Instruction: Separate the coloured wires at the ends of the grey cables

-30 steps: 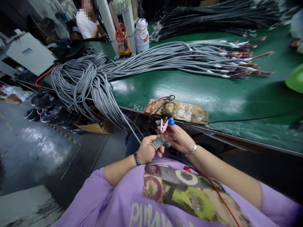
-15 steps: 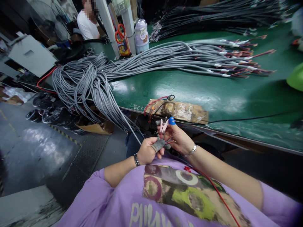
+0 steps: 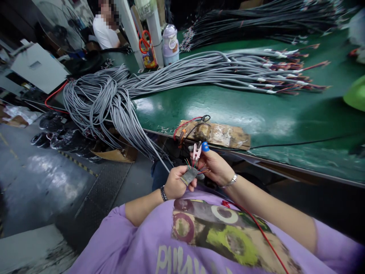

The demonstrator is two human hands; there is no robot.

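Observation:
My left hand (image 3: 175,184) is closed at my waist, pinching the end of a grey cable (image 3: 163,163) with thin coloured wires (image 3: 203,170) fanned out from it. A grey cloth finger sleeve (image 3: 189,176) covers one of its fingers and hides part of the grip. Close beside it, my right hand (image 3: 218,167) has blue tape on the thumb and is closed on a small pale pink clip (image 3: 196,152). The clip's tip points down at the red and green wires, but I cannot tell whether it bites one.
A worn wooden block (image 3: 225,135) with red and black leads lies on the green table's edge. Grey cables (image 3: 182,76) stretch behind it, with black cables (image 3: 256,23) farther back. Orange-handled scissors (image 3: 146,43) and a lilac bottle (image 3: 170,43) stand by a post. A person (image 3: 105,32) is beyond.
Both hands have shifted very slightly left, the clip with them. The grip of each hand looks the same.

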